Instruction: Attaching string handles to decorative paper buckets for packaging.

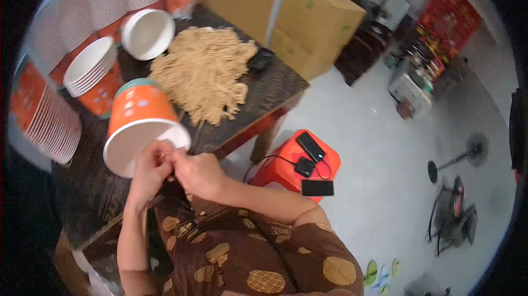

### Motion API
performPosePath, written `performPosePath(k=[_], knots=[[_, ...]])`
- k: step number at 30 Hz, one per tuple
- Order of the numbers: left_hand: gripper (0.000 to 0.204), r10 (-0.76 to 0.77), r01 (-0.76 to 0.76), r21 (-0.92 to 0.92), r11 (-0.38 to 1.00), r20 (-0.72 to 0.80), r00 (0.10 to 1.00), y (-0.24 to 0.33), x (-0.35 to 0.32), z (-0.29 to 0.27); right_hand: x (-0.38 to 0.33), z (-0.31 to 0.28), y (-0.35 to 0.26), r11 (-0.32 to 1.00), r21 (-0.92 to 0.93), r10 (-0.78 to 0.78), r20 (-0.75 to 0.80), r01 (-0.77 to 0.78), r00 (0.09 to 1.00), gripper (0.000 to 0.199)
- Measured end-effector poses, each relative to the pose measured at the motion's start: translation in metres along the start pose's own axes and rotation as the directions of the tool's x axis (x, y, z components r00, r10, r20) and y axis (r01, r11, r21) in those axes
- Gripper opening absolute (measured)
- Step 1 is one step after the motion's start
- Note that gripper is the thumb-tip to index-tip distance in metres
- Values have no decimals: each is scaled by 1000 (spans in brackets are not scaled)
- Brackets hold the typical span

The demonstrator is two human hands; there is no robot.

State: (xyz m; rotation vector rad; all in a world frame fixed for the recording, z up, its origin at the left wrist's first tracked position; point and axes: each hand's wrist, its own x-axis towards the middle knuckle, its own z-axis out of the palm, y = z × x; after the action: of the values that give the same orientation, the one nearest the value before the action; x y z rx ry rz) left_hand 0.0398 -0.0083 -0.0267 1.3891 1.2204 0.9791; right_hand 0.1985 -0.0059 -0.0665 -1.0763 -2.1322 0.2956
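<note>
Nearest the camera is a lap in brown cloth with tan dots (258,257). Just above it the left hand (149,170) and the right hand (199,174) meet, fingertips curled in and pinched together at the rim of an orange paper bowl (140,122). The bowl is tilted, its white mouth facing the person, at the near edge of the dark wooden table (269,89) — whether something small sits between the fingers I cannot tell.

Beyond the bowl lies a heap of dry tan noodles (206,70). To the left stand stacks of the same orange bowls (49,120), and 1 white-lined bowl (147,33) lies on its side farther back.

Right of the table, an orange plastic stool (286,166) carries 3 dark phone-like devices. Farther off — a cardboard box (316,26) and a floor fan (467,153).
</note>
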Motion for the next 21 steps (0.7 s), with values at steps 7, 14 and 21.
performPosePath(k=[7, 14, 21], knots=[[18, 237, -212, 318, 924, -43, 970, -12, 2, 5, 1, -11, 0, 993, 114, 44, -9, -42, 999, 12], [14, 550, -417, 657, 628, 5, 835, -5, -10, 16, 4, -3, 7, 994, 107, -2, -74, 10, 997, 12], [19, 700, -432, 837, 336, 85, 709, -18, -8, 13, 6, -10, 1, 979, 160, 126, -9, -123, 992, 10]])
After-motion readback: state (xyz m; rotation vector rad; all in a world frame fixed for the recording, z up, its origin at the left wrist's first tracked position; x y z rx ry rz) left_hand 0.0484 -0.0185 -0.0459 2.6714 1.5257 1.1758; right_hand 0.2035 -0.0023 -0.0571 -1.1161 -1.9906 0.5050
